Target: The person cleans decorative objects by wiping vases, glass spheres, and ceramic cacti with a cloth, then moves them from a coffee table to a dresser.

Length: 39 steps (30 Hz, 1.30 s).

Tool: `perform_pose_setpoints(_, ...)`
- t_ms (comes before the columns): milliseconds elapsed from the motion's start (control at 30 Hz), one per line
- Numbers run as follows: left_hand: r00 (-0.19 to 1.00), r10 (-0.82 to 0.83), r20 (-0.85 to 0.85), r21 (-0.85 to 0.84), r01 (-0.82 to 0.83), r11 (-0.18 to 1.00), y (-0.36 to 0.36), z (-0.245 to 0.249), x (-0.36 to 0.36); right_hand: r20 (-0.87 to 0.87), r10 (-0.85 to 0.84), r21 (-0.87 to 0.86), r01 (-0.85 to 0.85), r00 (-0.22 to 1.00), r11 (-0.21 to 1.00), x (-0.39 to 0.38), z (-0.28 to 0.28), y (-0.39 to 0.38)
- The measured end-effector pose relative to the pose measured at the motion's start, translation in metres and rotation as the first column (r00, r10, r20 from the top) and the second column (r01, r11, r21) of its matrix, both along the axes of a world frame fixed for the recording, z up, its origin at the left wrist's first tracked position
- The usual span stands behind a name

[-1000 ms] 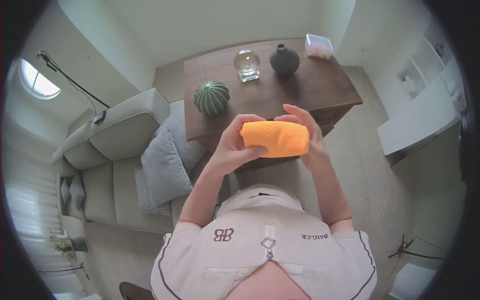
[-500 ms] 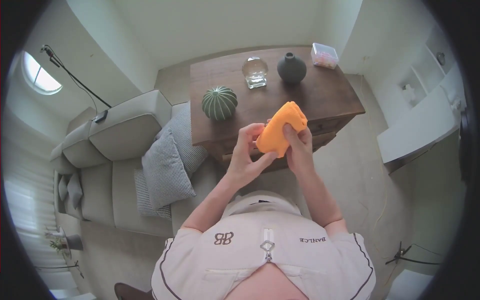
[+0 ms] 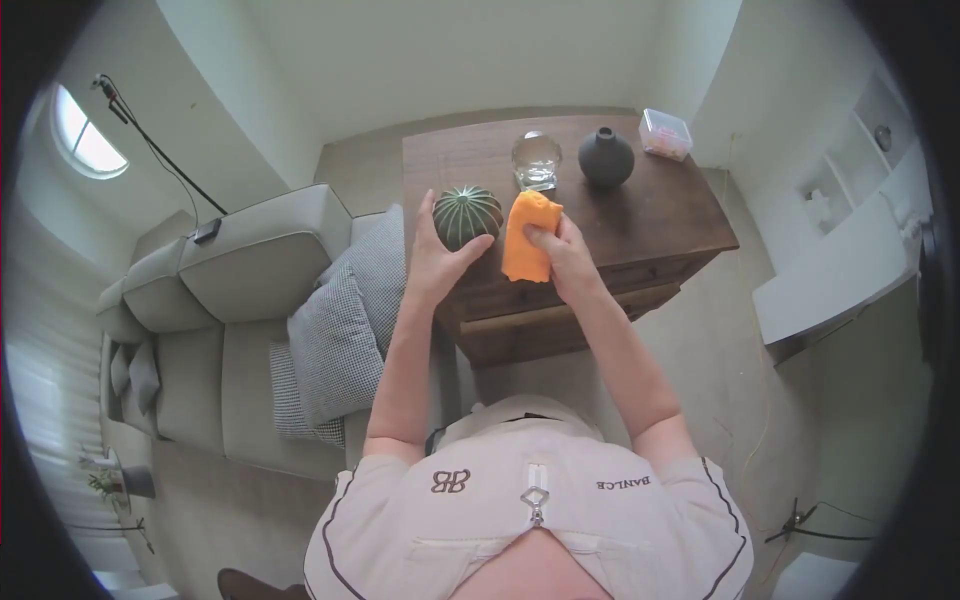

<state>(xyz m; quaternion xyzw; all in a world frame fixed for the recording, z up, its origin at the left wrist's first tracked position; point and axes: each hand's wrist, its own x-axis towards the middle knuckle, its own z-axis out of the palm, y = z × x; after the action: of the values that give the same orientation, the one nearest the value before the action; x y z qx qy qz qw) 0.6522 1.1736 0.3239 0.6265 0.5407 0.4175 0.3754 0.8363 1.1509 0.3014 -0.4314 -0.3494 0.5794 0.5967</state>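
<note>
A round green ribbed ornament like a ball cactus sits on the wooden cabinet top. My left hand is curved around its near left side, fingers along the left and thumb across the front. In my right hand is a folded orange cloth, pinched with the thumb on top. The cloth is just right of the ornament, above the cabinet's front edge. Behind the cloth stands a clear glass ball on a glass base, its lower part close to the cloth's top edge.
On the wooden cabinet there are also a dark round vase and a clear plastic box at the back right. A grey sofa with checked cushions is to the left. A white shelf unit stands right.
My left hand has let go of the orange cloth and reached forward left to the green ornament. The right hand has carried the cloth slightly left, turning it more upright.
</note>
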Motion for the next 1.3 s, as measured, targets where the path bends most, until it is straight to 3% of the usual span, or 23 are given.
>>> perform_pose_setpoints(100, 0.993, -0.119, 0.021, -0.120, 0.121, 0.985, 0.006, 0.011, -0.008, 0.113, 0.060, -0.041, -0.056, 0.992, 0.998, -0.003, 0.005, 0.006)
perform_pose_setpoints(300, 0.942, -0.333, 0.038, -0.189, 0.334, 0.924, 0.025, 0.010, -0.027, 0.070, 0.146, -0.027, -0.145, 0.987, 0.989, 0.001, 0.003, 0.008)
perform_pose_setpoints(600, 0.940, -0.332, 0.073, -0.022, 0.335, 0.942, 0.023, -0.001, -0.022, 0.041, 0.225, 0.000, -0.225, 0.973, 0.974, 0.009, 0.006, 0.007)
perform_pose_setpoints(800, 0.775, -0.369, 0.514, 0.099, 0.373, 0.922, 0.010, -0.012, -0.017, 0.125, 0.347, 0.097, -0.359, 0.929, 0.928, 0.021, 0.038, -0.017)
perform_pose_setpoints(967, 0.639, -0.423, 0.642, 0.172, 0.418, 0.892, -0.007, -0.005, -0.010, 0.400, 0.202, 0.226, -0.309, 0.894, 0.924, 0.029, 0.071, -0.043)
perform_pose_setpoints(1100, 0.617, -0.439, 0.653, 0.177, 0.439, 0.881, -0.018, 0.001, -0.003, 0.525, 0.103, 0.327, -0.312, 0.845, 0.892, 0.032, 0.078, -0.055)
perform_pose_setpoints(1300, 0.575, -0.439, 0.691, 0.241, 0.388, 0.889, -0.028, 0.001, 0.015, 0.648, -0.280, 0.613, -0.267, 0.709, 0.744, 0.027, 0.067, -0.062)
